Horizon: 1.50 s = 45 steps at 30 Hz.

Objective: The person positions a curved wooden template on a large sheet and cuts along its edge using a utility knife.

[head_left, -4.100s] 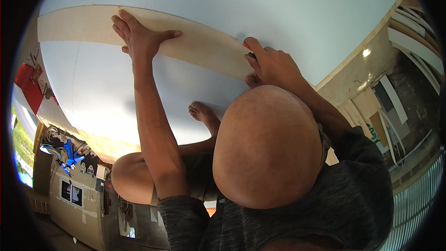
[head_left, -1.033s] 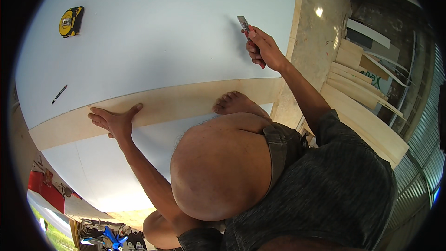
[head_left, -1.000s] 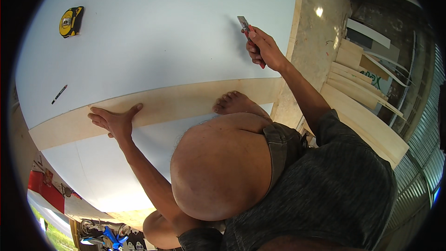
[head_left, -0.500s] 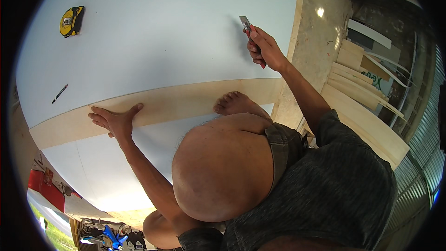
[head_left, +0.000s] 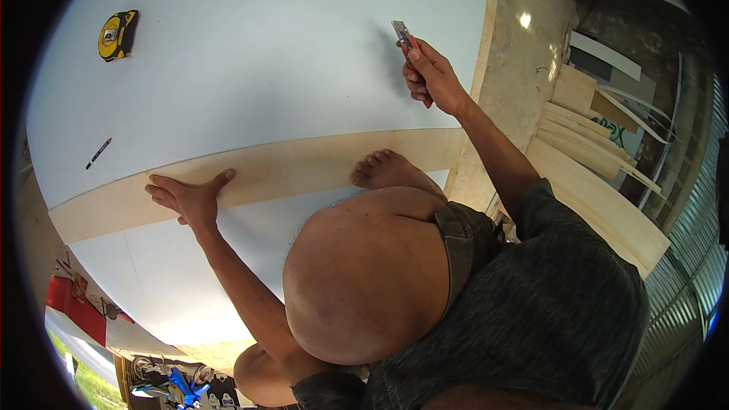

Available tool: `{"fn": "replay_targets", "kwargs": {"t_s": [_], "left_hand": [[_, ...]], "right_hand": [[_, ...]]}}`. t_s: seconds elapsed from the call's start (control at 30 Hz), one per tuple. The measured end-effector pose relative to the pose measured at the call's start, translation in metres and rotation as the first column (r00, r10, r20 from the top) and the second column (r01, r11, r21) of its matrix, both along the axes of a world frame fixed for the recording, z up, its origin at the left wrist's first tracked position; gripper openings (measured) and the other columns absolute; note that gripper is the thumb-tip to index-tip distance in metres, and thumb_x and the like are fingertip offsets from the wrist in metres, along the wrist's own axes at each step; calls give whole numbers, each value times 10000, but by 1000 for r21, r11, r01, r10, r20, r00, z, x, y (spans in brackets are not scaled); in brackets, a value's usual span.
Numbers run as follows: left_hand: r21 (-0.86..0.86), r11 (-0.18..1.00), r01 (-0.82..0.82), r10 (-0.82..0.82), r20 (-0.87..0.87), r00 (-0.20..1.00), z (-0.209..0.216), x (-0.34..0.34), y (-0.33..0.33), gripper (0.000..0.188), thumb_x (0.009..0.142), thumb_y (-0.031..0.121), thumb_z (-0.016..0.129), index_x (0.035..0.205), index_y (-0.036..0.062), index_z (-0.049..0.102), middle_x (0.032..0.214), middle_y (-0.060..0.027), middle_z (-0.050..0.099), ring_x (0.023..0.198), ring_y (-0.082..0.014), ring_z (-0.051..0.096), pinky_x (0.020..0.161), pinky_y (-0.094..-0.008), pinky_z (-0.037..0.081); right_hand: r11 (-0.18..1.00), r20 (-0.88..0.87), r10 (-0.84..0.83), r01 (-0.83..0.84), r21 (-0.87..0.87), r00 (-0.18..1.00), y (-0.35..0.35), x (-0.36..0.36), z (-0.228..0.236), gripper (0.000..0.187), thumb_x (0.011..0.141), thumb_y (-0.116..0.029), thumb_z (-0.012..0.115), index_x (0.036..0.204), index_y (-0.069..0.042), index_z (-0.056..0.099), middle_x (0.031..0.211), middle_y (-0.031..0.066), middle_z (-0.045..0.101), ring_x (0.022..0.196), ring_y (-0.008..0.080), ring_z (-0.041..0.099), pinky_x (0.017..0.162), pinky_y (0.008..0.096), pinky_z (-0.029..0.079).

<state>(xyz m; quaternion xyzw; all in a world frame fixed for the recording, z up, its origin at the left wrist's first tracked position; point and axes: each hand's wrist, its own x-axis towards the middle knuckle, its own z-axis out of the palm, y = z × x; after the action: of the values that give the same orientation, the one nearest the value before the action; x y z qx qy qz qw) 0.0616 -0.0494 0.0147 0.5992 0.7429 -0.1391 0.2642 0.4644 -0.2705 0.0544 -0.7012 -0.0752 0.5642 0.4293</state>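
A long pale wooden strip (head_left: pixel 296 169) lies across a large white sheet (head_left: pixel 250 38). My left hand (head_left: pixel 190 199) presses on the strip near its left end, thumb spread away from the fingers. Over the sheet at the right, my right hand (head_left: pixel 431 76) is closed round a red and black utility knife (head_left: pixel 414 44). Its blade points up and away from me, above the sheet. My bare foot (head_left: pixel 383 168) rests on the strip, toward its right end.
A yellow and black tape measure (head_left: pixel 117 36) sits at the sheet's far left, with a dark pencil-like marker (head_left: pixel 98 153) nearer the strip. Wooden boards (head_left: pixel 596 182) are stacked at the right beyond the concrete floor (head_left: pixel 524 53). A blue motorbike (head_left: pixel 182 389) stands at the lower left.
My right hand and the utility knife have shifted very slightly upward. The left hand, the strip and my foot stay in place.
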Motion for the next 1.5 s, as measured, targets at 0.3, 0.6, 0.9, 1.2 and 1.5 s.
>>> {"fn": "replay_targets", "kwargs": {"t_s": [0.3,0.6,0.9,1.2,1.5], "left_hand": [[-4,1000,3,-3,-3,1000,0,-1,1,1710,463,480,1062,1701,91,-51,1779,-196,-82,1646,-389,-73,1192,-803,213],[4,1000,7,-7,20,1000,-3,-10,1,1710,465,479,1060,1701,94,-58,1779,-196,-97,1644,-395,-84,1193,-802,203],[-10,1000,-12,12,-2,1000,-11,-7,2,1705,471,485,1054,1703,104,-62,1784,-175,-98,1646,-392,-73,1196,-802,194],[-3,1000,-18,18,-9,1000,-9,-7,1,1713,467,508,1054,1703,101,-61,1782,-180,-103,1645,-393,-80,1171,-818,216],[12,999,-42,41,34,999,-1,7,-2,1710,472,496,1062,1697,97,-63,1778,-181,-120,1644,-390,-88,1183,-812,196]], "right_hand": [[999,-39,-33,33,8,999,6,-4,0,423,1123,-436,512,1392,-110,487,814,-23,446,595,65,364,531,253,361],[989,317,-29,73,-127,948,-25,16,17,417,1082,-266,602,1449,-94,508,818,-18,499,634,59,436,552,247,406],[733,684,633,2,-680,364,-150,86,9,358,1048,-202,618,1376,-90,529,1155,242,751,1028,488,717,856,561,578],[440,407,825,6,-898,392,-111,80,18,354,1044,-191,561,1354,-21,542,1137,325,720,1077,499,714,920,568,577],[298,254,901,-78,-951,353,-108,101,1,308,989,-103,535,1237,69,594,1165,313,720,1117,474,719,957,526,589]]}}
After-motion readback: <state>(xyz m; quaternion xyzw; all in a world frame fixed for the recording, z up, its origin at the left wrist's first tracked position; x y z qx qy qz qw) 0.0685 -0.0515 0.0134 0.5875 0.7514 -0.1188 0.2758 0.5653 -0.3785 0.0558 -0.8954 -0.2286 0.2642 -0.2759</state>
